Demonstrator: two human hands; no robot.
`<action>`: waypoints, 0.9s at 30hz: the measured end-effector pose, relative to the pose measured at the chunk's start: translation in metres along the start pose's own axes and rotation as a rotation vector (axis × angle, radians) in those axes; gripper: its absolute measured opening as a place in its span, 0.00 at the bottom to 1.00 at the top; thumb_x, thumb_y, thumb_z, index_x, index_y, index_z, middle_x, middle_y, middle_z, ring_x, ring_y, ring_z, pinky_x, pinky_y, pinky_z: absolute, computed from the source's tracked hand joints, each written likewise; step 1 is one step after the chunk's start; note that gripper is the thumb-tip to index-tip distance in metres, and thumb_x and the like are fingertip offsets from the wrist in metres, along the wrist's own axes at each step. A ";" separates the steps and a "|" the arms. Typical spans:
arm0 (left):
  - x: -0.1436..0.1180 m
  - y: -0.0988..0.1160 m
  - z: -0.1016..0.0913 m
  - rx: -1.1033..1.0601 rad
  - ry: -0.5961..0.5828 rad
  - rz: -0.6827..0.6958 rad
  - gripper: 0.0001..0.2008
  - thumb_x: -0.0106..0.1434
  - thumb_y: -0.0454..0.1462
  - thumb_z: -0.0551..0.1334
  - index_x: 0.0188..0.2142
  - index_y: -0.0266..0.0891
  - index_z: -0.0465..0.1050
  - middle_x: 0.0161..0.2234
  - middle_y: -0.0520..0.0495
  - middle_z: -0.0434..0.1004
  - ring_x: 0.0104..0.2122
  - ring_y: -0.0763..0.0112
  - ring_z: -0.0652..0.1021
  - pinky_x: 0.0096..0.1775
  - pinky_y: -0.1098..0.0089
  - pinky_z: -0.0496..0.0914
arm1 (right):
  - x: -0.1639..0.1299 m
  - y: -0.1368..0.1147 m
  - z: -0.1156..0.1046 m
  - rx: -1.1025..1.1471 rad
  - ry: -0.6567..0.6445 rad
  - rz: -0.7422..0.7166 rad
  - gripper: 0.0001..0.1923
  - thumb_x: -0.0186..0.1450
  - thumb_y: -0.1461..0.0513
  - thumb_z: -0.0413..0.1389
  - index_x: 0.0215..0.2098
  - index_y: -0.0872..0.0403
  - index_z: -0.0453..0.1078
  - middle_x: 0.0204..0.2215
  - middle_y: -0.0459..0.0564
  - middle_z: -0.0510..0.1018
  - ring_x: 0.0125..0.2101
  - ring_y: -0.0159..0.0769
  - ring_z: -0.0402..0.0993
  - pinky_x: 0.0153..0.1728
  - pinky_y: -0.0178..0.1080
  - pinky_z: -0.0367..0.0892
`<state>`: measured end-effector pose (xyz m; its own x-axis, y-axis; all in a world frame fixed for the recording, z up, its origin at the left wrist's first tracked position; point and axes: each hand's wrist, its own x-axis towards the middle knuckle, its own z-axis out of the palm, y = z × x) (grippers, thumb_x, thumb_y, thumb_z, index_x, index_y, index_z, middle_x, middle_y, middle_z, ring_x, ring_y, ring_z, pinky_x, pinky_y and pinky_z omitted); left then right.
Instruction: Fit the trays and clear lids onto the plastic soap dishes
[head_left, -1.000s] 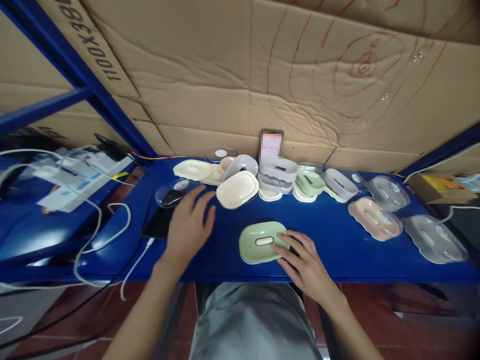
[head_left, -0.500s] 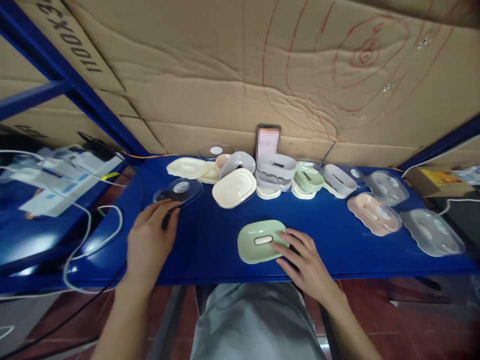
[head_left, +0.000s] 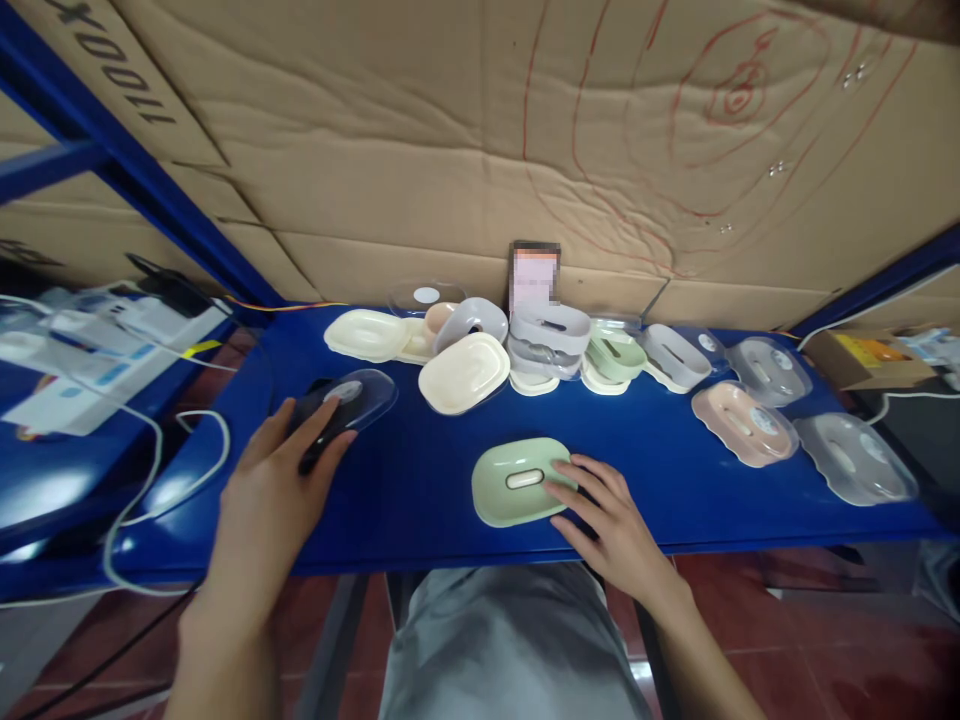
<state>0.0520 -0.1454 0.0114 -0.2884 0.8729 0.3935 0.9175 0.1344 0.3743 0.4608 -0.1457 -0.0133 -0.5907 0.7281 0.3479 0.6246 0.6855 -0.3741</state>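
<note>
Down at lower centre, the right hand (head_left: 611,520) lies flat and open on the blue shelf (head_left: 675,480), its fingertips resting on the right edge of a green dish (head_left: 517,480); it grips nothing. That dish sits alone near the front edge of the shelf, with a slot in its middle.

At lower left, the left hand (head_left: 266,495) is loosely open, fingers stretched forward and touching the near edge of a clear lid (head_left: 345,395). Whether the fingers pinch the lid or merely rest against it cannot be told. This lid lies left of centre, over a dark flat thing that is too hidden to make out.

Further back, across the middle of the frame, more dishes are clustered against the cardboard wall (head_left: 480,150): a cream dish (head_left: 463,372) tilted toward the viewer, another cream one (head_left: 364,333) to its left, a grey stack (head_left: 547,335) at centre, and a second green dish (head_left: 615,355) just right of that. A phone (head_left: 534,275) stands upright against the cardboard behind the grey stack. At the right, a pink dish (head_left: 742,422) lies between two clear lids (head_left: 855,458).

White cables (head_left: 161,440) loop at the left edge of the frame, over a lower blue surface. Grey trousers (head_left: 510,640) fill the bottom centre.
</note>
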 end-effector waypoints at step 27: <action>-0.088 0.112 0.050 -0.263 -0.168 0.653 0.32 0.74 0.39 0.66 0.74 0.44 0.59 0.76 0.33 0.57 0.75 0.43 0.60 0.65 0.46 0.74 | 0.008 0.011 0.000 -0.032 0.016 -0.133 0.38 0.76 0.62 0.59 0.79 0.43 0.52 0.75 0.54 0.62 0.75 0.48 0.56 0.70 0.57 0.68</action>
<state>0.1937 -0.1834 -0.0236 0.3616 0.7998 0.4791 0.7859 -0.5379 0.3048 0.4629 -0.1327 -0.0150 -0.6617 0.6303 0.4061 0.5571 0.7758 -0.2963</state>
